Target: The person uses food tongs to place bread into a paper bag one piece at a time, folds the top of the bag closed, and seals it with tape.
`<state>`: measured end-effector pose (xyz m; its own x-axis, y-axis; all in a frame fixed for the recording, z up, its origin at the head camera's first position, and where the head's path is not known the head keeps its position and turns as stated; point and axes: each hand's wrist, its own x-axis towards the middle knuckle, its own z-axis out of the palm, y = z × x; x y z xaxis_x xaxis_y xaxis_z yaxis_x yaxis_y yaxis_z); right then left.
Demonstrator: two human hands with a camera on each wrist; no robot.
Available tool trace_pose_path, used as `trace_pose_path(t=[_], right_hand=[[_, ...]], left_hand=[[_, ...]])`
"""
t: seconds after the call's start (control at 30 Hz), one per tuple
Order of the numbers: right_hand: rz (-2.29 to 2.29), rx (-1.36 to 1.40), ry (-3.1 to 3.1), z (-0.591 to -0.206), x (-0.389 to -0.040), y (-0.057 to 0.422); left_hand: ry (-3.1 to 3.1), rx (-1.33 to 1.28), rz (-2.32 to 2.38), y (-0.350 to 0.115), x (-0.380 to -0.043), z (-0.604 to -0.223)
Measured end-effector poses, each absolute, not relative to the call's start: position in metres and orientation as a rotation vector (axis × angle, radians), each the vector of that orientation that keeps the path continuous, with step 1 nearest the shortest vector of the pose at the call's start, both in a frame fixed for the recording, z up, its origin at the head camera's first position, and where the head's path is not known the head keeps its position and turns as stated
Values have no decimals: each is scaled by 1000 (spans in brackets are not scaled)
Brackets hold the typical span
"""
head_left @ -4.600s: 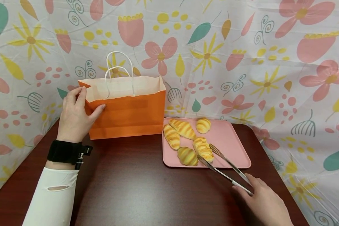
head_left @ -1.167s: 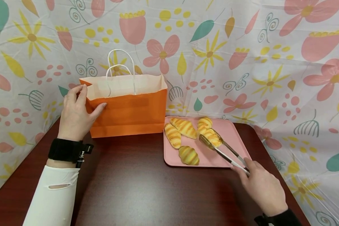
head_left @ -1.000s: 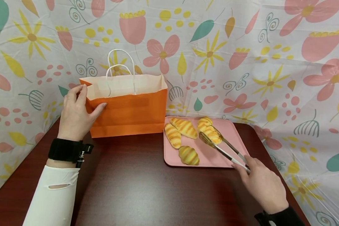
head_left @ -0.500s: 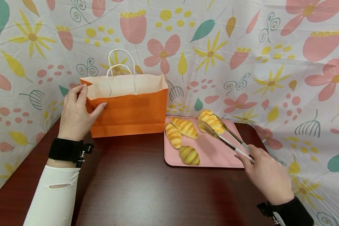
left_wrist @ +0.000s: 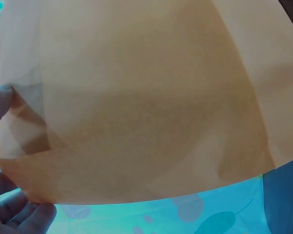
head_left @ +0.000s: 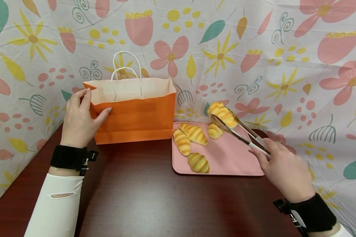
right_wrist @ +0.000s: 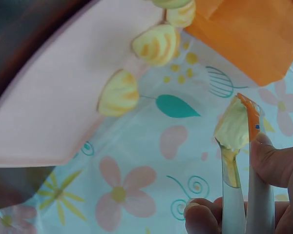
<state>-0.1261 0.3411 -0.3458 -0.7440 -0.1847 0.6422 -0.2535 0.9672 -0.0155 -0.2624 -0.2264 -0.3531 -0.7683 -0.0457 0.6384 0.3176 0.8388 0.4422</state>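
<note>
My left hand pinches the left side of an orange paper bag near its top edge, thumb on the front. The bag stands upright with its mouth spread and two white handles raised. In the left wrist view my fingers hold the bag's paper. My right hand grips metal tongs with white handles. Between the tong tips is a braided bread roll, lifted above the back of the pink tray. In the right wrist view the roll sits between the tong arms.
On the tray lie a small round bun, two long striped rolls, one behind the other, and a greenish roll. The dark wooden table backs onto a flowered curtain.
The tongs have closed round the braided roll and raised it off the tray, uncovering the small bun. My right hand has moved up and right. The left hand has stayed at the bag.
</note>
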Motion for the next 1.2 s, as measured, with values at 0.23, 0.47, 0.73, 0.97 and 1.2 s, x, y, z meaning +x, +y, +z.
trace_pose_path(t=[0.23, 0.47, 0.73, 0.97, 1.2], right_hand=[[135, 274, -2427, -332, -133, 338], [132, 250, -2450, -319, -141, 333], [107, 259, -2455, -303, -153, 328], [84, 261, -2478, -286, -160, 325], [71, 338, -2460, -269, -170, 319]], left_hand=[[-2341, -204, -713, -227, -263, -353], [-2345, -196, -716, -226, -262, -353], [-2353, -187, -716, -226, -261, -352], [-2344, -196, -720, -226, -261, -353], [-2332, -208, -702, -227, -262, -354]])
